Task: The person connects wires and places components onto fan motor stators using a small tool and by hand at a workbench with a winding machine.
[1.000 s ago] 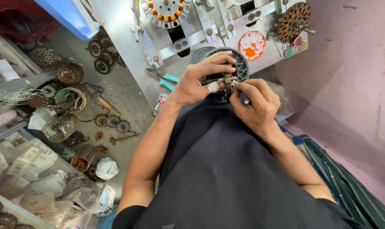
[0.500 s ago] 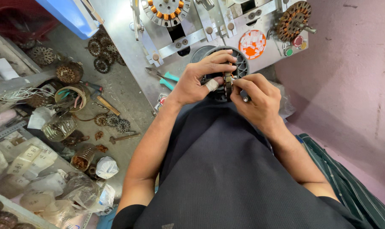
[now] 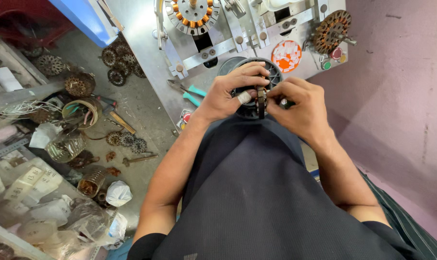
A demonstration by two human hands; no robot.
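Left hand (image 3: 228,94) and right hand (image 3: 300,103) both clenched on a small stator (image 3: 262,100), held edge-on between the fingertips, one left finger taped. Held directly over a black round housing (image 3: 271,72) at the near edge of the metal tabletop (image 3: 146,62). Just left of the hands: teal-handled pliers (image 3: 189,91). Farther back: a wound stator (image 3: 192,14) on the machine, another rusty stator (image 3: 330,31) at right. On the floor (image 3: 136,125) at left: scattered stator cores, a hammer (image 3: 139,158).
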